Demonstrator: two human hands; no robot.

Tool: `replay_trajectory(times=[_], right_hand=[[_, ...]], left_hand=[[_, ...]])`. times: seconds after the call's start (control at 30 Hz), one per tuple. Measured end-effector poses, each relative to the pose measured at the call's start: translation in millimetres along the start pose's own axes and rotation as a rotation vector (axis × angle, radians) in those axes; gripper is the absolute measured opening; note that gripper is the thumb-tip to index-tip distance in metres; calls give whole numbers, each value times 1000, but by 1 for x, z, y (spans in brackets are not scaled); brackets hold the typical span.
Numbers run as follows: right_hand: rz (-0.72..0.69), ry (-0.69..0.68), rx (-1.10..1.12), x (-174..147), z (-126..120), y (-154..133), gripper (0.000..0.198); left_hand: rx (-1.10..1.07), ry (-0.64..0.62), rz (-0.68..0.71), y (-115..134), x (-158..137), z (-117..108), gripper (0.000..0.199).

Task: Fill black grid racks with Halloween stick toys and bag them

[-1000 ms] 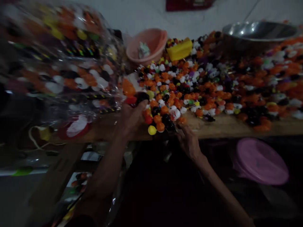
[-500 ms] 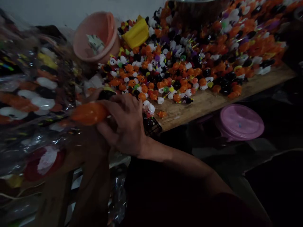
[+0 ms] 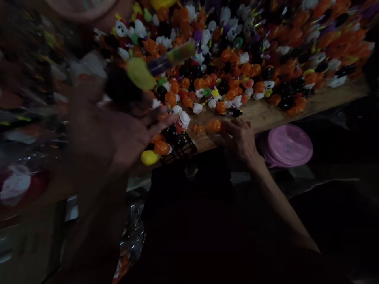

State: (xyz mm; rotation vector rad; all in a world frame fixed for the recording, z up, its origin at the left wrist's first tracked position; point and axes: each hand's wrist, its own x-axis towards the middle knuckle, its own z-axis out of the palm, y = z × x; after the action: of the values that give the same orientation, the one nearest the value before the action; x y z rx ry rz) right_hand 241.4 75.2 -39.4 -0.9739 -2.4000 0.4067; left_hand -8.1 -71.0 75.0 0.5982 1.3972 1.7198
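Note:
My left hand [image 3: 118, 134], large and blurred in the head view, holds a black and yellow toy [image 3: 140, 73] with a clear tube of purple and yellow bits sticking out to the upper right. Some of its fingers stretch to the right over the basket. At the table's front edge, my right hand [image 3: 242, 142] has its fingertips closed on a small orange toy [image 3: 214, 125]. A second orange piece [image 3: 198, 128] lies just left of it. Under the left fingers, a black mesh basket [image 3: 186, 146] carries orange, black and white toys, with a yellow one [image 3: 150, 157] beside it.
A large heap of small orange, white and black toys [image 3: 233, 71] covers the wooden table [image 3: 266, 114]. At the back left stands a pink bucket [image 3: 85, 12]. Below the table edge is a lidded pink tub [image 3: 290, 146]. Clear plastic bags [image 3: 38, 134] lie at the left.
My right hand has moved from the left, by the bags, to the table edge on the right. My left hand has come up into view with the black and yellow toy. The view has tilted down.

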Motion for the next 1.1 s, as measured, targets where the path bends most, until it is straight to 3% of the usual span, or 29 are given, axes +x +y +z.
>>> replay_trajectory(times=[0.1, 0.2, 0.4, 0.57, 0.73, 0.9, 1.1], right_hand=[[-20, -56, -134, -5, 31, 14, 31], [-6, -71, -184, -10, 38, 13, 46], [4, -76, -225, -19, 36, 22, 28], [-50, -74, 65, -12, 37, 25, 30], [31, -9, 413, -28, 33, -6, 28], [181, 3, 686, -31, 70, -41, 28], [144, 34, 734, -18, 93, -51, 34]], left_hand=[[-169, -139, -165, -19, -1, 29, 32], [-153, -66, -229, -34, 0, 44, 27], [-194, 29, -197, -40, 2, 39, 22], [-128, 32, -202, -36, 3, 35, 21], [-161, 51, -211, -36, 4, 35, 19], [-177, 14, -219, -35, 6, 34, 21], [-69, -57, -148, -41, 7, 27, 28]])
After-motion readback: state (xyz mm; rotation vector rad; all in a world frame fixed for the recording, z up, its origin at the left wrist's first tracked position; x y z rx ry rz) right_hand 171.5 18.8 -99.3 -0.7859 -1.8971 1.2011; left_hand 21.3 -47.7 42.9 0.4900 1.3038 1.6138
